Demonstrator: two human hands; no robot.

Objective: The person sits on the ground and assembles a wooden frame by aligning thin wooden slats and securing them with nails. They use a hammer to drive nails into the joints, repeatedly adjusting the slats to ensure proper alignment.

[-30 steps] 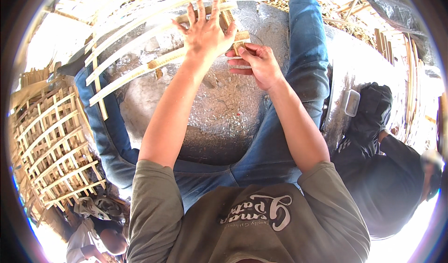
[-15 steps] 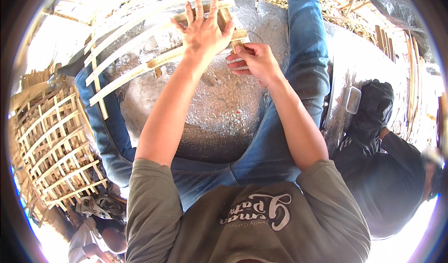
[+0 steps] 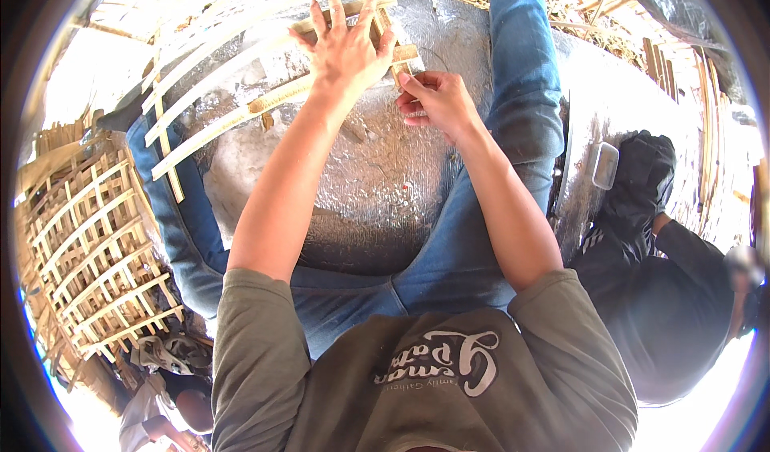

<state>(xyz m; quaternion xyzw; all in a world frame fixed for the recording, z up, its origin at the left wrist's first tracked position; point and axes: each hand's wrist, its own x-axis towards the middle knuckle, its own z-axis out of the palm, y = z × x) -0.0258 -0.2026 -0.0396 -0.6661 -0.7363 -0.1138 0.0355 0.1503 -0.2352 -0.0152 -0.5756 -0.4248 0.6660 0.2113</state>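
Evidently the bamboo frame (image 3: 210, 136) lies across the far half of the silvery mat (image 3: 385, 181), its slats passing beneath the left hand (image 3: 345, 57), whose fingers are spread wide. At the frame's right end, a crosspiece (image 3: 380, 20) has its near tip at the thumb and forefinger of the right hand (image 3: 441, 103), which appear to pinch it; the other fingers curl loosely below.

The slats' long axis runs sideways and slightly bowed, left ends overhanging the mat's left side, right ends slanting toward its far edge. The crosspiece points away from the person, across the slats, toward that far edge.

Palm down, the left hand reaches over the mat's far half, arm nearly straight. The right forearm slants in over the mat's right side, the hand turned inward.
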